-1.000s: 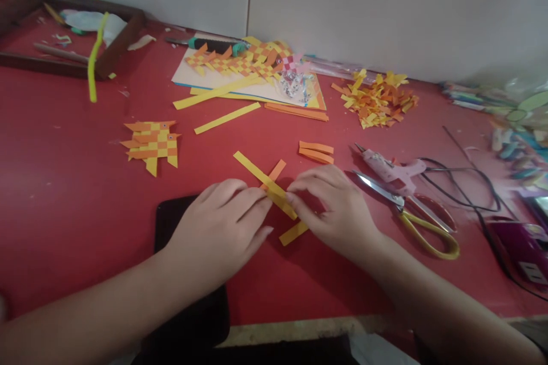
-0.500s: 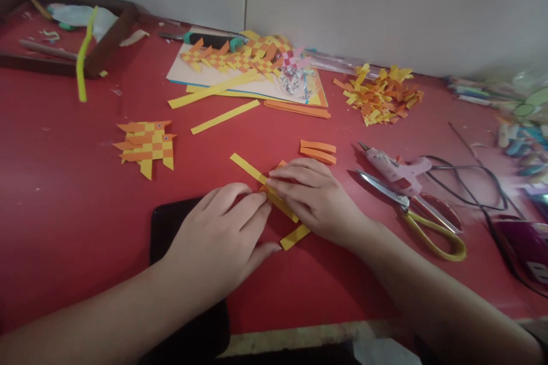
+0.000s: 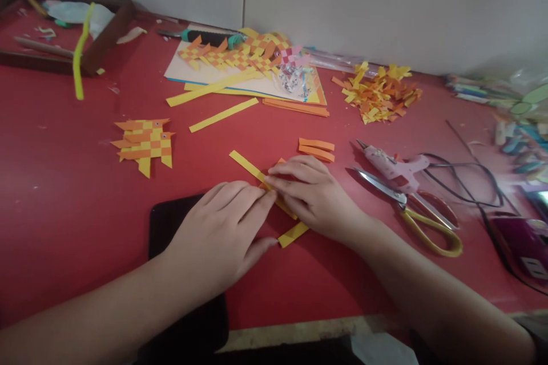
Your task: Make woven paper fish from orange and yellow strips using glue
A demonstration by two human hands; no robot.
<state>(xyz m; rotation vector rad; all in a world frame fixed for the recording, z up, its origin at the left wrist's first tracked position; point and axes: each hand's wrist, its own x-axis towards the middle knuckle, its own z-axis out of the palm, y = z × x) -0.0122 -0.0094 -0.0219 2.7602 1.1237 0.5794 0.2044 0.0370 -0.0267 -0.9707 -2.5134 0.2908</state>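
Both hands meet over crossed paper strips on the red table [image 3: 85,228]. A yellow paper strip [image 3: 244,164] runs slantwise beneath the fingers, its upper end sticking out beyond them. Another yellow strip [image 3: 292,235] pokes out below the right palm, and an orange strip end [image 3: 280,161] shows above the right fingers. My left hand [image 3: 222,228] presses its closed fingertips on the strips where they cross, thumb stretched close to the lower strip. With bent fingers, my right hand [image 3: 314,194] holds the strips from the other side. The crossing itself is mostly hidden.
Woven paper fish [image 3: 145,142] lie at left. A flat black object [image 3: 165,225] sits under my left forearm. Scissors [image 3: 432,236] and a pink glue gun [image 3: 396,168] with its cord are at right. Behind are orange strips [image 3: 317,148], a scrap pile [image 3: 381,94] and a wooden frame [image 3: 109,34].
My left fingertips have shifted slightly right, covering more of the slanted yellow strip beside the right fingers. The right hand keeps its hold; the whole view has drifted a little.
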